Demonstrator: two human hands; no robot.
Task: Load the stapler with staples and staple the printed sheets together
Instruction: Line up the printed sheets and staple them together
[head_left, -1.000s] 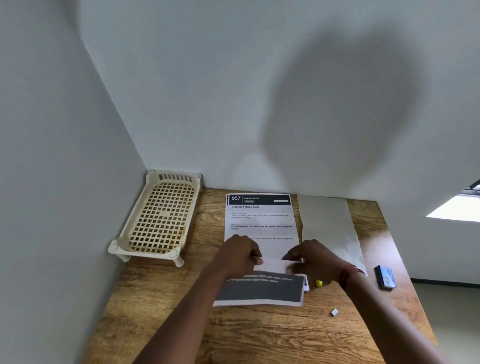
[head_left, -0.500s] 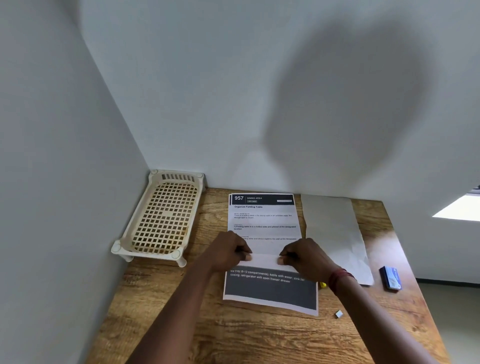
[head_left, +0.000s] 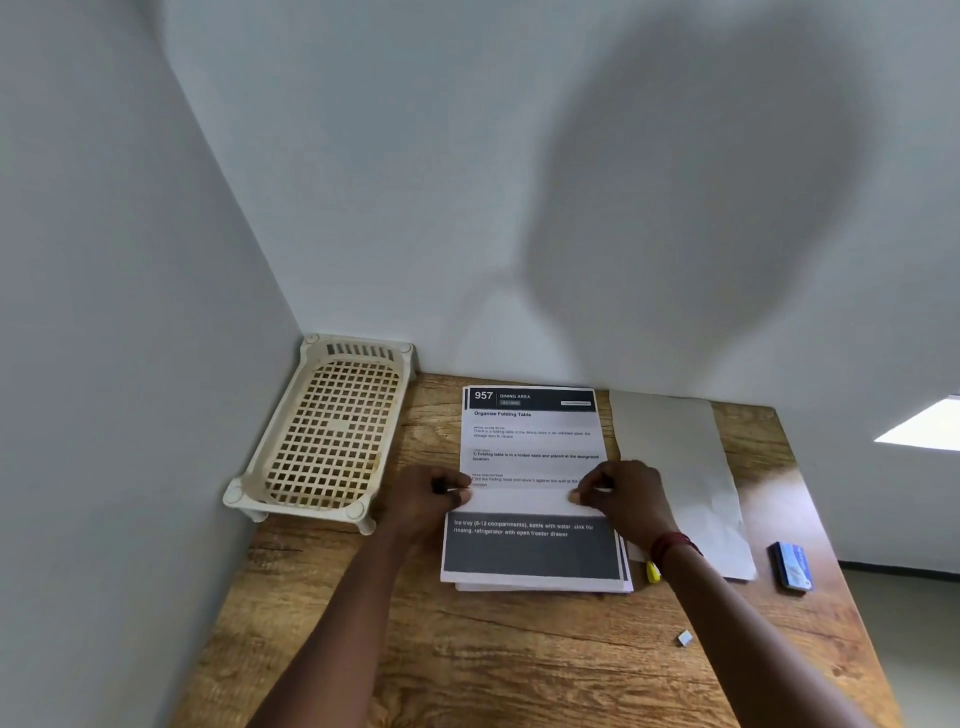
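Flat on the wooden table (head_left: 519, 665), stacked printed sheets (head_left: 535, 447), lower edges slightly offset. Left hand (head_left: 426, 501) pinching the stack's left edge, right hand (head_left: 626, 499) pinching its right edge, each grip closed on paper. Beside the right wrist, a yellow object (head_left: 653, 571), mostly hidden. Farther right, a blue staple box (head_left: 792, 565).

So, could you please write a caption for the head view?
Left hand and right hand square the printed sheets on the wooden table.
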